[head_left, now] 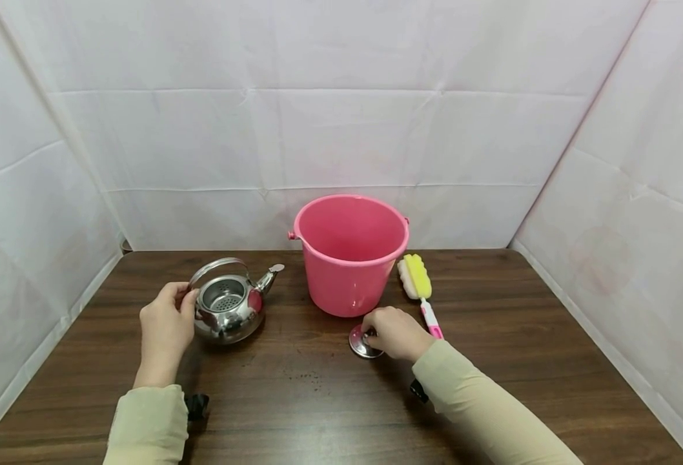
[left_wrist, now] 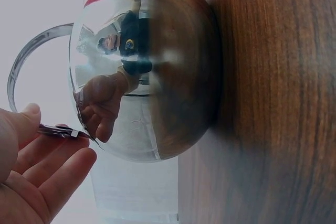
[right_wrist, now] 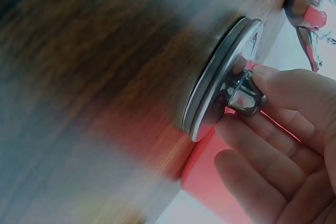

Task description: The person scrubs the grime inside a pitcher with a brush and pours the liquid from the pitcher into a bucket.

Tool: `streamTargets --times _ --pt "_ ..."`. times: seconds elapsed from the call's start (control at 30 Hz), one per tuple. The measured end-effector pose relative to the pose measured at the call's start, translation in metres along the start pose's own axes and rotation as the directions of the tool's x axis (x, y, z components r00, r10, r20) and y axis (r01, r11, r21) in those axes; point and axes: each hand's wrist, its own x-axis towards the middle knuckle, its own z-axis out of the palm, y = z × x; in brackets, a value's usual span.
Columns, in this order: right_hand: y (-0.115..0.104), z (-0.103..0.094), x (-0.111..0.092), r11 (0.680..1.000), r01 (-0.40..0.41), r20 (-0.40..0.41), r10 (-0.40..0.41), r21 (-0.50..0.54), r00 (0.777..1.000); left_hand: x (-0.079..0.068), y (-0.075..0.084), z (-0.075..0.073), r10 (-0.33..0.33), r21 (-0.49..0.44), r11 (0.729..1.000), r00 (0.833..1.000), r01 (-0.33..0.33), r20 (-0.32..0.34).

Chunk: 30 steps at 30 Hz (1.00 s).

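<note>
A shiny steel kettle (head_left: 231, 328) stands on the left of the table without its lid, its strainer basket (head_left: 223, 294) showing in the opening and its spout pointing right. With thumb and fingers my left hand (head_left: 167, 320) pinches the lower end of the kettle's arched handle (left_wrist: 26, 51). Further right, just in front of the pink bucket (head_left: 347, 284), the round steel lid (head_left: 359, 345) is at the tabletop, knob upward. My right hand (head_left: 397, 331) pinches that dark, shiny knob (right_wrist: 247, 100) between thumb and fingers.
Right of the bucket lies a sponge brush (head_left: 418, 278) with a yellow and white head, its pink-and-white handle partly behind my right wrist. Dark specks or drops (head_left: 303, 374) dot the wooden table (head_left: 295, 420) at the middle. White cloth walls (head_left: 341, 129) enclose the back and sides.
</note>
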Motion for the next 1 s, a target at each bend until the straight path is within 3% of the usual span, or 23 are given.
streamTargets --times 0.3,0.67,1.0 --pt "-0.002 0.001 0.002 1.000 0.005 -0.032 -0.005 -0.028 0.999 0.000 0.001 -0.001 -0.021 0.004 1.000 1.000 0.021 0.020" --pt "-0.011 0.000 0.001 0.997 0.058 -0.072 -0.055 0.041 0.996 0.000 0.001 0.000 -0.033 0.006 0.999 0.999 0.032 0.037" --pt "-0.016 0.004 0.004 0.996 0.087 -0.125 -0.082 0.032 0.989 0.000 -0.001 0.001 0.014 0.005 1.000 1.000 -0.013 -0.008"
